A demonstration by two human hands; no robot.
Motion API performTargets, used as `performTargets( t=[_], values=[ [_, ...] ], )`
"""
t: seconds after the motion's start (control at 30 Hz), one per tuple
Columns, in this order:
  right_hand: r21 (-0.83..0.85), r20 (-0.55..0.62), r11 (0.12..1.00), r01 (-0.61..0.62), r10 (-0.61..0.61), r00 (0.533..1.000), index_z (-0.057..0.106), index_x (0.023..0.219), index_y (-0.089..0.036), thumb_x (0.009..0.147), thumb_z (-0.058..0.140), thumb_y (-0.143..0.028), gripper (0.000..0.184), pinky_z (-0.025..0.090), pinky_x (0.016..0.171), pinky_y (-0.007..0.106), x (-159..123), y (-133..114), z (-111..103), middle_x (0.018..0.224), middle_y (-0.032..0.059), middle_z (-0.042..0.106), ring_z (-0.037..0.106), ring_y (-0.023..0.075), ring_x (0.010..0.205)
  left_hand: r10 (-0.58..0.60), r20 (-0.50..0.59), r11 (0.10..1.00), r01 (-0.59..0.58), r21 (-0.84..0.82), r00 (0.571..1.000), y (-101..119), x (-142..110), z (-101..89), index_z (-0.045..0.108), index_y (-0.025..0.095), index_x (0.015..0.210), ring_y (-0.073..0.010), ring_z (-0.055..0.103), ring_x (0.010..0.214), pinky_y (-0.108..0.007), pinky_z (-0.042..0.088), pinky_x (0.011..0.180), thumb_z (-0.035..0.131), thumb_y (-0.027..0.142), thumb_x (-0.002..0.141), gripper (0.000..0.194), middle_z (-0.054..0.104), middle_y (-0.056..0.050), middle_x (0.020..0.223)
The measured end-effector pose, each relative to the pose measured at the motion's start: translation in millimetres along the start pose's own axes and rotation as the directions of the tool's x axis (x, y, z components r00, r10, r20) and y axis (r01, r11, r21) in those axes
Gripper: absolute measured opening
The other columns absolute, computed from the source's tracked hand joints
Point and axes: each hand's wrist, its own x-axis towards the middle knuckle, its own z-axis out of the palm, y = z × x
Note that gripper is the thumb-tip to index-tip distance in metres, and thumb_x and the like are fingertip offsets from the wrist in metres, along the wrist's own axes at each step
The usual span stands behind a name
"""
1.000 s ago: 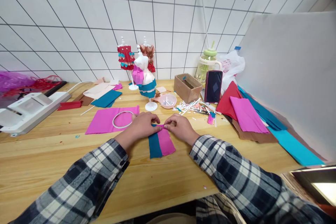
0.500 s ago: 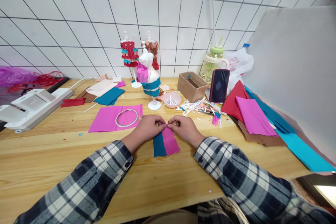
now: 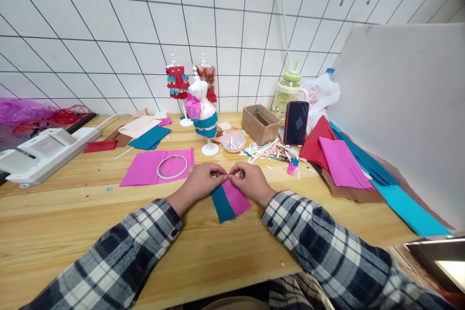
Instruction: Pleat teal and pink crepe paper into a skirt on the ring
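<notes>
Between my two hands is a piece of crepe paper (image 3: 237, 197), teal on its left side and magenta on its right. My left hand (image 3: 204, 179) pinches its far edge with thumb and finger. Right beside those fingertips, my right hand (image 3: 251, 180) pinches the same edge, which is gathered there. The paper's near end fans out toward me over the table. A magenta sheet (image 3: 140, 167) lies left of my left hand, with a white tape roll or ring (image 3: 159, 169) on it. The pinched edge is partly hidden by my fingers.
Behind my hands stand a small dress form (image 3: 209, 147) in magenta and teal paper and two more dressed forms. A pink dish (image 3: 238, 147), paper scraps (image 3: 262, 150), a cardboard box (image 3: 262, 131) and a phone (image 3: 296, 123) sit beyond. Coloured paper (image 3: 343, 164) lies right, a power strip (image 3: 47, 160) left.
My fingertips have come together at the paper's far edge, gathering it. The paper's near end has swung slightly and turned at an angle. The camera view has shifted a little.
</notes>
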Motion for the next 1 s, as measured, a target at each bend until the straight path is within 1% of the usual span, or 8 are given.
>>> performTargets(
  t=[0.07, 0.17, 0.3, 0.37, 0.47, 0.63, 0.8, 1.0],
  values=[
    [0.040, -0.013, 0.999, -0.007, 0.007, 1.000, 0.065, 0.081, -0.022, 0.077, 0.065, -0.025, 0.005, 0.039, 0.059, 0.022, -1, -2, 1, 0.073, -0.0028, 0.067, 0.055, 0.0115, 0.062, 0.015, -0.023, 1.000, -0.016, -0.009, 1.000, -1, 0, 1.0, 0.075, 0.020, 0.084, -0.0201, 0.066, 0.076, -0.028, 0.048, 0.068, 0.061, 0.041, 0.075, 0.027, 0.075, -0.003, 0.083],
    [0.166, -0.015, 0.985, -0.053, 0.057, 0.998, 0.058, 0.096, -0.023, 0.075, 0.068, -0.022, 0.024, 0.041, 0.058, 0.022, 0, -2, 1, 0.078, -0.0045, 0.070, 0.056, 0.0107, 0.059, 0.051, -0.031, 0.999, -0.051, 0.008, 0.998, -3, 1, 1.7, 0.075, 0.020, 0.082, -0.0195, 0.066, 0.078, -0.028, 0.047, 0.069, 0.061, 0.037, 0.076, 0.023, 0.074, -0.003, 0.083],
    [0.340, 0.108, 0.933, -0.120, 0.088, 0.990, 0.060, 0.098, -0.021, 0.075, 0.068, -0.019, 0.025, 0.048, 0.065, 0.024, 4, 2, -4, 0.079, -0.0012, 0.071, 0.064, 0.0129, 0.069, 0.114, -0.034, 0.991, -0.111, 0.074, 0.993, -7, 2, 2.2, 0.075, 0.021, 0.081, -0.0189, 0.065, 0.079, -0.028, 0.046, 0.070, 0.061, 0.036, 0.077, 0.021, 0.073, -0.002, 0.081],
    [0.294, 0.103, 0.952, -0.089, 0.061, 0.993, 0.064, 0.103, -0.020, 0.076, 0.069, -0.020, 0.028, 0.049, 0.072, 0.027, 6, 4, -8, 0.091, 0.0023, 0.072, 0.065, 0.0139, 0.077, 0.123, -0.030, 0.989, -0.120, 0.090, 0.992, -8, 2, 2.6, 0.075, 0.022, 0.082, -0.0186, 0.065, 0.079, -0.027, 0.045, 0.069, 0.060, 0.036, 0.078, 0.020, 0.073, -0.002, 0.082],
    [0.070, 0.062, 0.997, 0.036, -0.040, 0.997, 0.069, 0.108, -0.021, 0.079, 0.070, -0.027, 0.030, 0.047, 0.079, 0.030, 10, 5, -15, 0.105, 0.0047, 0.071, 0.063, 0.0155, 0.085, 0.130, -0.036, 0.985, -0.125, 0.115, 0.991, -8, 2, 3.6, 0.075, 0.022, 0.083, -0.0187, 0.065, 0.079, -0.028, 0.044, 0.069, 0.060, 0.037, 0.080, 0.021, 0.074, -0.002, 0.082],
    [-0.118, 0.156, 0.985, 0.127, -0.108, 0.982, 0.075, 0.086, -0.022, 0.080, 0.070, -0.030, 0.012, 0.043, 0.072, 0.026, 15, 8, -16, 0.084, 0.0020, 0.073, 0.062, 0.0152, 0.080, 0.161, -0.037, 0.968, -0.150, 0.203, 0.986, -2, 3, 4.5, 0.076, 0.023, 0.083, -0.0208, 0.065, 0.081, -0.032, 0.044, 0.076, 0.060, 0.042, 0.080, 0.024, 0.074, -0.003, 0.080],
    [-0.096, 0.116, 0.994, 0.055, -0.044, 0.992, 0.075, 0.084, -0.020, 0.079, 0.070, -0.025, 0.009, 0.040, 0.063, 0.023, 17, 13, -15, 0.077, 0.0002, 0.072, 0.060, 0.0126, 0.071, 0.135, 0.007, 0.982, -0.135, 0.134, 0.991, -5, 2, -0.1, 0.074, 0.025, 0.101, -0.0229, 0.066, 0.096, -0.034, 0.047, 0.083, 0.054, 0.044, 0.084, 0.032, 0.074, -0.003, 0.104],
    [0.043, 0.178, 0.999, 0.011, -0.019, 0.984, 0.076, 0.087, -0.021, 0.081, 0.069, -0.025, 0.010, 0.046, 0.068, 0.023, 20, 17, -20, 0.083, 0.0016, 0.075, 0.066, 0.0140, 0.075, 0.160, -0.036, 0.945, -0.142, 0.296, 0.986, -6, 1, -4.0, 0.075, 0.025, 0.089, -0.0241, 0.066, 0.093, -0.039, 0.043, 0.088, 0.056, 0.041, 0.084, 0.026, 0.076, -0.003, 0.095]
  ],
)
